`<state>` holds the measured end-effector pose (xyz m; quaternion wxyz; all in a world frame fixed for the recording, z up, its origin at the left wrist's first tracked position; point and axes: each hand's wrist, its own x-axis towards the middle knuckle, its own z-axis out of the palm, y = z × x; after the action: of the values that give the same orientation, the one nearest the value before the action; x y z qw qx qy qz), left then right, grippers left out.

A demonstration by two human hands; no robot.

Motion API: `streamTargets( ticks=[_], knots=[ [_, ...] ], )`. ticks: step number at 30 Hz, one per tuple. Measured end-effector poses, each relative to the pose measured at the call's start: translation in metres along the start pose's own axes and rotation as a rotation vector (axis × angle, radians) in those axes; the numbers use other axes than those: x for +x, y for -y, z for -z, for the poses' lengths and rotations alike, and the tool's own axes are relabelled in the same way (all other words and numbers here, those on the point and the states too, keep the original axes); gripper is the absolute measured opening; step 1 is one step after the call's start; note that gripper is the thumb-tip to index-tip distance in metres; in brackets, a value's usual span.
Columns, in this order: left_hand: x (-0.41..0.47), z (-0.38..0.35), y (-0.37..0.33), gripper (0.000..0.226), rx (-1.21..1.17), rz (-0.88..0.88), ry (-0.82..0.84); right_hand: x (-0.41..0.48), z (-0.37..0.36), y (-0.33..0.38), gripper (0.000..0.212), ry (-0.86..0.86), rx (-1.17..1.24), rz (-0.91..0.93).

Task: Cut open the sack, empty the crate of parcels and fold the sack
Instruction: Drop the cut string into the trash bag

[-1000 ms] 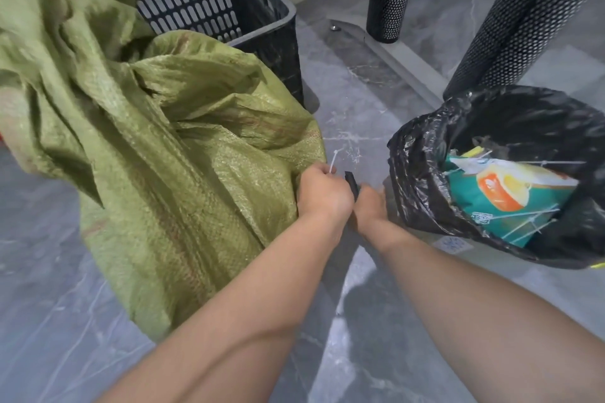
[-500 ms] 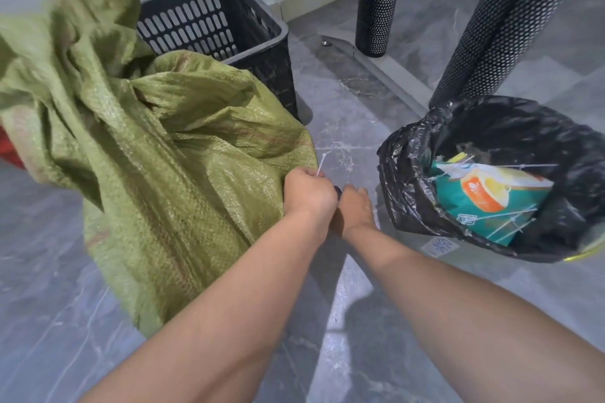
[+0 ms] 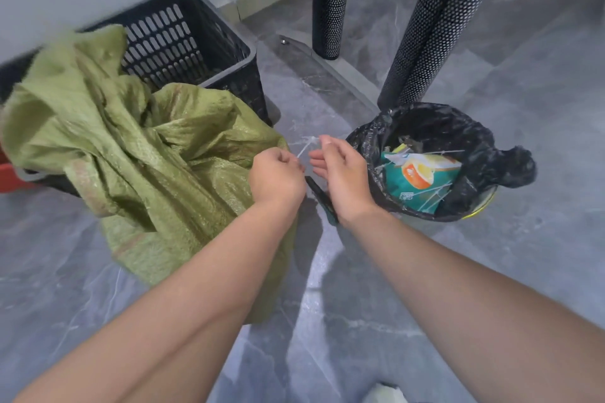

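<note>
We are in the opening step, or just at its end: the green sack (image 3: 157,154) lies crumpled, draped over the rim of the black crate (image 3: 183,39) and spilling down onto the grey floor (image 3: 491,271), not yet folded. Our left hand (image 3: 276,175) is curled into a fist at the sack's near edge, gripping it. A thin white strand (image 3: 306,147) comes out of that fist and runs up to our right hand (image 3: 343,173), which pinches its top end between thumb and forefinger, the other fingers loosely bent. A dark tool (image 3: 322,198), likely the cutter, shows under the right palm; we cannot tell whether the hand actually holds it. Just beside the right hand stands a bin (image 3: 474,141) with a black liner, a teal packet (image 3: 419,177) and similar pale strands inside. So we judge this strand to be the cut closure, bound for the bin. Next we should pull it free and drop it there, put the tool down safely, then turn to the crate, whose contents the sack hides from us.
</note>
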<state>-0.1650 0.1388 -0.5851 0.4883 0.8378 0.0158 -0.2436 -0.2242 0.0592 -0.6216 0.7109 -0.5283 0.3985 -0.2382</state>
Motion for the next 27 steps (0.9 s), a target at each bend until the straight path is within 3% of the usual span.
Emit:
streamTargets(
  ticks=[3,7,14,17,21,27],
  knots=[
    [-0.03,0.016,-0.024,0.019,0.163,-0.038,0.041,-0.021,0.008,0.027,0.002,-0.062,-0.028,-0.002],
    [-0.059,0.025,-0.056,0.014,0.243,-0.04,0.098,-0.044,0.022,0.064,0.008,-0.176,-0.111,-0.017],
    [-0.093,0.026,-0.094,0.025,0.224,0.006,0.181,-0.058,0.056,0.11,0.025,-0.339,-0.182,-0.114],
    [-0.102,0.026,-0.099,0.032,0.186,0.075,0.178,-0.05,0.069,0.111,0.018,-0.462,-0.187,-0.143],
    [-0.111,0.025,-0.103,0.046,0.14,0.171,0.256,-0.037,0.08,0.101,0.028,-0.63,-0.143,-0.23],
    [-0.107,0.015,-0.09,0.063,0.093,0.196,0.253,-0.015,0.092,0.081,0.02,-0.68,-0.129,-0.242]
  ],
)
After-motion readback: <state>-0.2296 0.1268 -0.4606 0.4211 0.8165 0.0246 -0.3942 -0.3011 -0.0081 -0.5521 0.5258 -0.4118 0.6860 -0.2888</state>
